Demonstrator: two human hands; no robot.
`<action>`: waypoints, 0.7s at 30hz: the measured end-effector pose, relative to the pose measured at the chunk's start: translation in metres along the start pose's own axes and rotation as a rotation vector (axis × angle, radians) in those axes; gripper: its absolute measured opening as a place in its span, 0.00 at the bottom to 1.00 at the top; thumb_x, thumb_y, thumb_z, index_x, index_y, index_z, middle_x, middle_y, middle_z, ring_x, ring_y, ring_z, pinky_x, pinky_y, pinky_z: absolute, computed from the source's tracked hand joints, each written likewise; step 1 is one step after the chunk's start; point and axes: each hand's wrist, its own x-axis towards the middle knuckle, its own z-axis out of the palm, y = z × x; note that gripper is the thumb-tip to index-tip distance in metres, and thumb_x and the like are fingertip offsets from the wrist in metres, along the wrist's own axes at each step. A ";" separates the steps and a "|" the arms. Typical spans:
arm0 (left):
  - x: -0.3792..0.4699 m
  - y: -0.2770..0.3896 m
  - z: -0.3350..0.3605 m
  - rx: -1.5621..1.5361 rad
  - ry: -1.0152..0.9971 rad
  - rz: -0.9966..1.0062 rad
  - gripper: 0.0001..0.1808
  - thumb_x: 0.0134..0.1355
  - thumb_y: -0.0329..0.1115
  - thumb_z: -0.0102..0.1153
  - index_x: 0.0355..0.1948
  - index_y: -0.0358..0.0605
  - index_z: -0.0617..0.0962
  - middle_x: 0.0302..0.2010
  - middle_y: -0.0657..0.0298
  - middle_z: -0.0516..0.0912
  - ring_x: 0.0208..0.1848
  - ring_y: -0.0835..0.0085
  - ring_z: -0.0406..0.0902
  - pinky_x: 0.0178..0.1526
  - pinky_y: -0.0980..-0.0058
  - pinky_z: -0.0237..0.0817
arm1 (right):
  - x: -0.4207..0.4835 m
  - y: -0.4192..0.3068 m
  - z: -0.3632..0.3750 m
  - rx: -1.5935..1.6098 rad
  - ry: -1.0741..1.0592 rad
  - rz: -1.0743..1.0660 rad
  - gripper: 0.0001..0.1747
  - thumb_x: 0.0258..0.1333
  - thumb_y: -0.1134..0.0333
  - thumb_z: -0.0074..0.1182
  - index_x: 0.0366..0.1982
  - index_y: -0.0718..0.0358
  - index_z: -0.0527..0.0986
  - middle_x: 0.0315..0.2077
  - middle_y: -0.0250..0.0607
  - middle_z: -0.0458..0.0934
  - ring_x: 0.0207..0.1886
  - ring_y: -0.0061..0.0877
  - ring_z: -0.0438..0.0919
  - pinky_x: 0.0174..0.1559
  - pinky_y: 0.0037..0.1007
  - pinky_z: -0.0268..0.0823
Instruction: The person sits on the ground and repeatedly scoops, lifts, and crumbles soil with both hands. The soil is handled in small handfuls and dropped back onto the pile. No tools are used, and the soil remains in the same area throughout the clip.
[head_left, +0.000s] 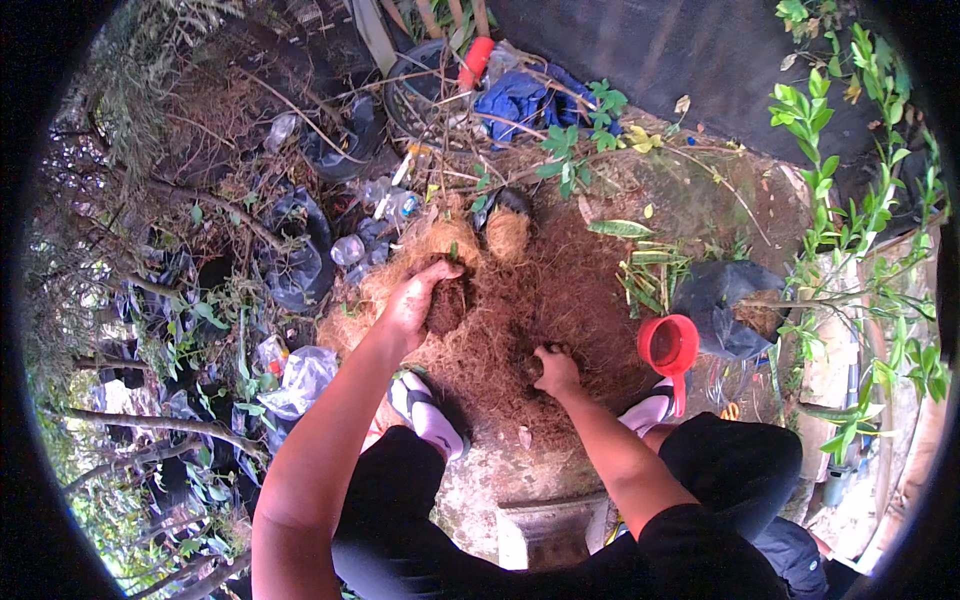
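Note:
Brown coconut fibre (495, 337) lies in a loose heap on the ground between the feet. My left hand (424, 296) holds a dark clump of soil and fibre (448, 307), with a small green shoot (453, 251) standing at its top. Lower and to the right, my right hand (556, 369) is bent into the heap; its fingertips are partly hidden in fibre, and whether they hold any cannot be told. A fibre-wrapped bundle (508, 234) lies just beyond the left hand.
A red plastic dipper (667, 345) stands at the right, near a black plant bag (727, 307) and cut green leaf pieces (649, 270). Orange-handled scissors (730, 411) lie by the right foot. Plastic bottles, bags and branches crowd the left; a blue tarp (525, 105) lies at the back.

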 end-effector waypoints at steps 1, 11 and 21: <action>-0.002 0.001 0.001 0.033 -0.015 0.021 0.20 0.63 0.44 0.61 0.51 0.43 0.79 0.44 0.57 0.85 0.45 0.62 0.83 0.51 0.62 0.75 | 0.001 0.005 0.001 0.049 0.035 -0.035 0.46 0.33 0.65 0.78 0.61 0.52 0.74 0.54 0.52 0.79 0.57 0.48 0.78 0.58 0.43 0.73; -0.029 0.008 0.015 0.000 -0.039 0.108 0.20 0.62 0.42 0.62 0.52 0.45 0.79 0.43 0.60 0.85 0.43 0.65 0.83 0.48 0.63 0.75 | -0.002 0.001 -0.057 0.797 0.147 0.050 0.44 0.43 0.69 0.76 0.63 0.67 0.70 0.50 0.49 0.83 0.50 0.38 0.84 0.53 0.40 0.77; -0.080 0.023 0.055 -0.139 -0.025 0.263 0.13 0.62 0.41 0.58 0.45 0.48 0.80 0.39 0.61 0.85 0.40 0.63 0.83 0.45 0.61 0.75 | -0.090 -0.099 -0.231 1.861 -0.090 -0.083 0.24 0.64 0.45 0.55 0.50 0.54 0.75 0.42 0.35 0.83 0.39 0.29 0.84 0.34 0.36 0.79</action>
